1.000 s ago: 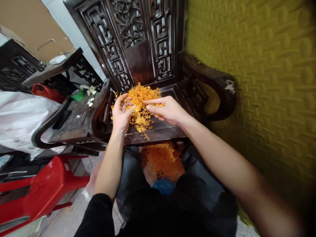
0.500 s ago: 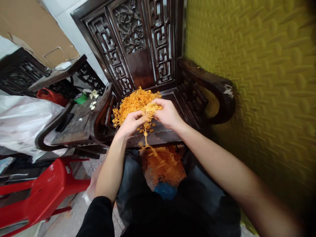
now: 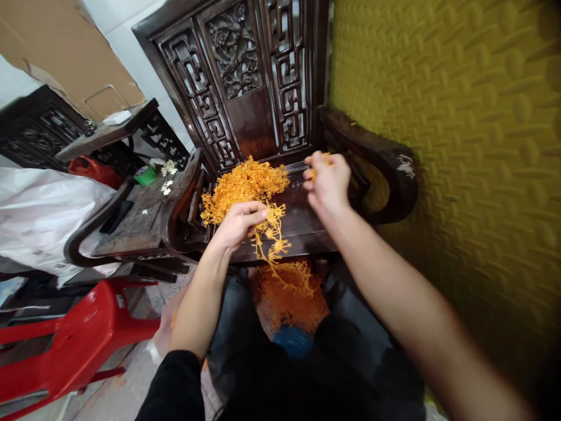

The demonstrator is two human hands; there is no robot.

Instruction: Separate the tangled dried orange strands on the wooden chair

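Observation:
My left hand (image 3: 240, 223) pinches an orange branching strand with flower-shaped pieces (image 3: 277, 248) along it, which looks like a plastic sprue. The strand dangles over the front edge of the dark wooden chair seat (image 3: 302, 216). Right behind that hand, a heap of similar orange pieces (image 3: 248, 184) covers the left part of the seat. My right hand (image 3: 328, 178) is raised over the seat's right side, fingers curled around small orange pieces (image 3: 312, 173). How many it holds is hidden. Between my legs, below the seat, lies a mass of thin orange strands (image 3: 291, 298).
A carved chair back (image 3: 254, 117) rises behind the seat, with a curved armrest (image 3: 394, 158) beside a yellow textured surface (image 3: 442, 117). At left are a red plastic stool (image 3: 83, 327), a white bag (image 3: 44, 216) and a small wooden table (image 3: 135, 225). Something blue (image 3: 293, 340) sits beneath the strands.
My hands, together over the strand half a second ago, are now apart. The right one has moved right and up with small orange pieces; the left keeps the strand.

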